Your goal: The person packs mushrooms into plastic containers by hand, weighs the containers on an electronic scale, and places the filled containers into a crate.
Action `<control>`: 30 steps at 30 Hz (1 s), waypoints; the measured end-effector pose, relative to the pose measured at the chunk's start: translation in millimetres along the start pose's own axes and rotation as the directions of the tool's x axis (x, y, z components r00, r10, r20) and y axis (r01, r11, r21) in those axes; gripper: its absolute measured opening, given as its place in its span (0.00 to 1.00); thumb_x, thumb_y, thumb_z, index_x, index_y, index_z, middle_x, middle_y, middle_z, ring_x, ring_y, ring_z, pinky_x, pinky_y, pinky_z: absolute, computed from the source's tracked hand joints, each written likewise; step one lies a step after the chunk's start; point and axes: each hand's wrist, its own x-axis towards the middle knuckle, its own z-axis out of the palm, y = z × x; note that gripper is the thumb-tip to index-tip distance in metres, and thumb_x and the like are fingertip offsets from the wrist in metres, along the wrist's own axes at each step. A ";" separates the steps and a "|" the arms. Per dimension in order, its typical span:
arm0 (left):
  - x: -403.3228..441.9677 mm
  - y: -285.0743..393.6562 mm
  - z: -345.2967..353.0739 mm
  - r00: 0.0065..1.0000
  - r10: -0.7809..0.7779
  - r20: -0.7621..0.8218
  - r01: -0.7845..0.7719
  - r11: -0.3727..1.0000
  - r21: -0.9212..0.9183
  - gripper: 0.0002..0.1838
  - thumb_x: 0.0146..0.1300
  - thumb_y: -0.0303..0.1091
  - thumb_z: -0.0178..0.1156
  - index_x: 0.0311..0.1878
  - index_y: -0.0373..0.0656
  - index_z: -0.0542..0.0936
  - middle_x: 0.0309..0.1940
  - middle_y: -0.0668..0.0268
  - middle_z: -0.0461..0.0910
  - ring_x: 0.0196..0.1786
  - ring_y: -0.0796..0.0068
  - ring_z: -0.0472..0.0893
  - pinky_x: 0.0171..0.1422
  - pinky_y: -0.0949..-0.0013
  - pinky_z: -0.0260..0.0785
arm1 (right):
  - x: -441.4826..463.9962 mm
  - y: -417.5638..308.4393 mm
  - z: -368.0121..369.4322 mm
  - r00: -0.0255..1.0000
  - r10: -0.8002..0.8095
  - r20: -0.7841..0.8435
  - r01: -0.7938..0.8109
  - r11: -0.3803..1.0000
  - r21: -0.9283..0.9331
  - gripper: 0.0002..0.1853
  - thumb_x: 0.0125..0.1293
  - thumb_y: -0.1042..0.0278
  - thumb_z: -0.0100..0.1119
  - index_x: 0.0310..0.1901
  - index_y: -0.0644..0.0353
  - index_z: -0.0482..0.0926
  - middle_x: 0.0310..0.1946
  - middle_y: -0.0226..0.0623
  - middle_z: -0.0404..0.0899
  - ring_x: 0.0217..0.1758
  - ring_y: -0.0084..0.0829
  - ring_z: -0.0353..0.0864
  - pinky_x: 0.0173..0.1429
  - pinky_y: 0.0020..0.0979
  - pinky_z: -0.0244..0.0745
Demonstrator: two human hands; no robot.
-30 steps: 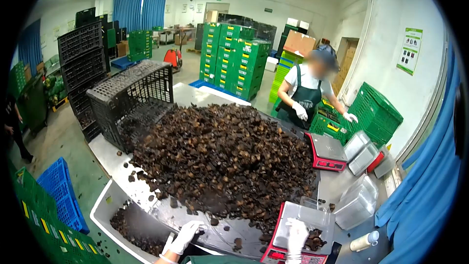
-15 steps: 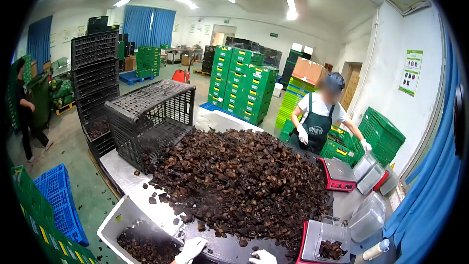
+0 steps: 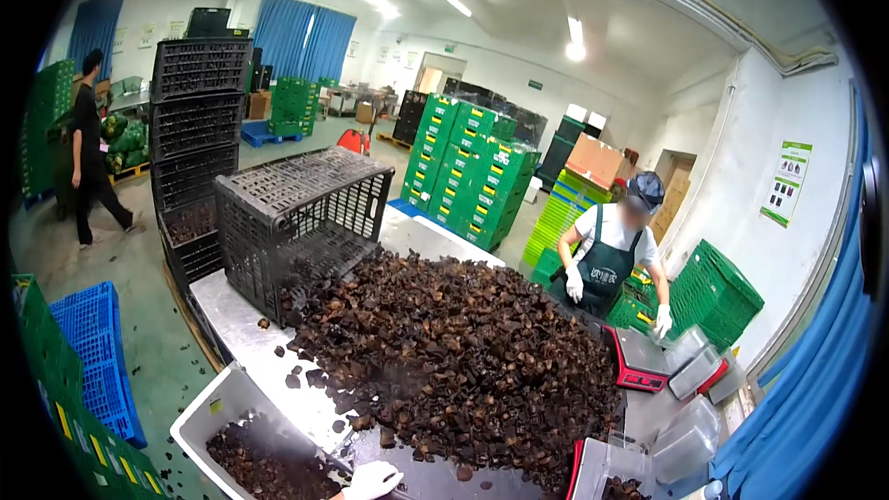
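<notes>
My left hand (image 3: pixel 373 481), in a white glove, is at the bottom edge of the view, beside the white bin (image 3: pixel 196 414). Its fingers reach out to the right over the metal table (image 3: pixel 269 366), with nothing visible in them. My right hand is out of view. A big heap of dark brown, mushroom-like pieces (image 3: pixel 463 352) covers the table in front of me. More such pieces lie in the bin. At lower right, a red-edged scale (image 3: pixel 575 468) carries a clear container partly filled with dark pieces (image 3: pixel 624 489).
A black crate (image 3: pixel 306 204) lies on its side at the heap's left. Across the table stands a co-worker (image 3: pixel 607 259) in a dark apron by a second red scale (image 3: pixel 641 358). Clear containers (image 3: pixel 685 444) line the right edge. Another person (image 3: pixel 90 153) is at far left.
My right hand has dropped out of the frame, while my left stays near the bin. The view has shifted. The co-worker's hand has moved from the clear containers toward the scale; the far person has walked.
</notes>
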 end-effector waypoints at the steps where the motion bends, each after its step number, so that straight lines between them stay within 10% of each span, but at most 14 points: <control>1: -0.6 -0.1 1.1 1.000 -0.002 -0.010 0.002 1.000 0.015 0.18 0.65 0.49 0.53 0.28 0.46 0.80 0.28 0.61 0.79 0.35 0.58 0.80 0.39 0.60 0.73 | -6.6 1.6 -1.2 0.999 0.016 -0.044 -0.015 1.000 0.021 0.11 0.55 0.60 0.60 0.40 0.50 0.83 0.40 0.44 0.79 0.44 0.48 0.77 0.50 0.44 0.73; 5: -2.0 -5.1 7.1 0.996 0.047 -0.073 -0.048 0.999 -0.004 0.18 0.63 0.49 0.55 0.28 0.46 0.81 0.27 0.61 0.79 0.34 0.58 0.80 0.38 0.59 0.73 | -23.7 11.3 -0.2 0.986 0.069 -0.152 -0.053 0.993 0.108 0.11 0.55 0.61 0.60 0.40 0.50 0.83 0.39 0.44 0.79 0.44 0.48 0.77 0.50 0.43 0.73; 7: 0.0 -0.7 1.9 1.000 0.015 -0.027 -0.015 1.000 -0.004 0.17 0.63 0.50 0.55 0.29 0.46 0.82 0.27 0.61 0.79 0.35 0.58 0.80 0.39 0.59 0.73 | -17.8 32.1 1.8 0.927 -0.264 -0.266 0.264 0.964 -0.035 0.11 0.57 0.63 0.57 0.40 0.51 0.83 0.39 0.43 0.80 0.44 0.47 0.76 0.52 0.40 0.71; 18: 1.2 0.2 -2.2 0.982 0.159 -0.098 -0.150 0.985 0.088 0.12 0.60 0.45 0.59 0.27 0.49 0.80 0.24 0.63 0.77 0.30 0.61 0.78 0.34 0.60 0.71 | -9.5 19.6 15.3 0.928 -0.172 -0.330 0.177 0.984 -0.015 0.09 0.60 0.63 0.58 0.42 0.49 0.81 0.34 0.40 0.79 0.39 0.44 0.78 0.44 0.37 0.76; 23: 9.8 5.5 -4.8 0.891 0.380 -0.247 -0.331 0.918 0.219 0.11 0.55 0.36 0.61 0.19 0.47 0.74 0.18 0.62 0.70 0.24 0.60 0.73 0.28 0.59 0.66 | 16.4 11.4 -19.6 0.895 -0.109 -0.434 0.089 0.994 -0.066 0.06 0.59 0.78 0.53 0.34 0.57 0.79 0.34 0.41 0.79 0.39 0.43 0.80 0.44 0.37 0.77; 30: 13.1 15.5 -4.4 0.972 -0.220 -0.080 0.189 0.940 -0.283 0.05 0.58 0.32 0.63 0.31 0.42 0.82 0.27 0.61 0.80 0.30 0.65 0.80 0.37 0.65 0.72 | 41.8 17.4 -54.8 0.886 0.017 -0.463 -0.020 1.000 -0.003 0.14 0.57 0.65 0.65 0.45 0.55 0.81 0.39 0.39 0.79 0.44 0.40 0.79 0.50 0.35 0.74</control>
